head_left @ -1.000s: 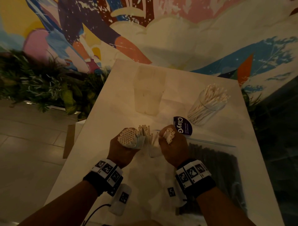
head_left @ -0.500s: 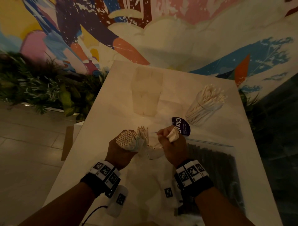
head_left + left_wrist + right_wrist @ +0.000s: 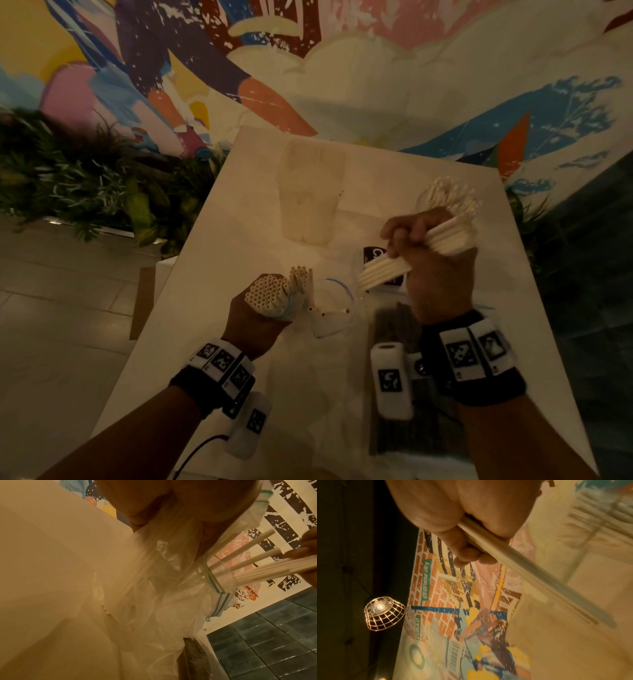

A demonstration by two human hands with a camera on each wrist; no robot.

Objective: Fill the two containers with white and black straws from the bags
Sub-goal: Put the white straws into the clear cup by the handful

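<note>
My left hand (image 3: 255, 317) grips a clear zip bag (image 3: 329, 308) of white straws (image 3: 269, 291), their open ends pointing up; the wrist view shows the bag (image 3: 154, 588) with loose straws (image 3: 243, 547) sticking out of its mouth. My right hand (image 3: 431, 260) holds a bundle of white straws (image 3: 383, 274) lifted out of the bag, tilted toward the clear round container (image 3: 452, 202) packed with white straws at the back right. In the right wrist view the fingers (image 3: 465, 547) curl around that bundle (image 3: 530, 572). A bag of black straws (image 3: 394, 329) lies flat under my right wrist.
A tall empty translucent container (image 3: 310, 192) stands at the back middle of the white table (image 3: 212, 267). A dark purple label (image 3: 373, 255) lies by the round container. Plants (image 3: 85, 185) line the floor to the left, below a painted wall.
My right hand has pulled a bundle of white straws out of the bag and carried it up and right toward the round container. The left hand still holds the bag in place.
</note>
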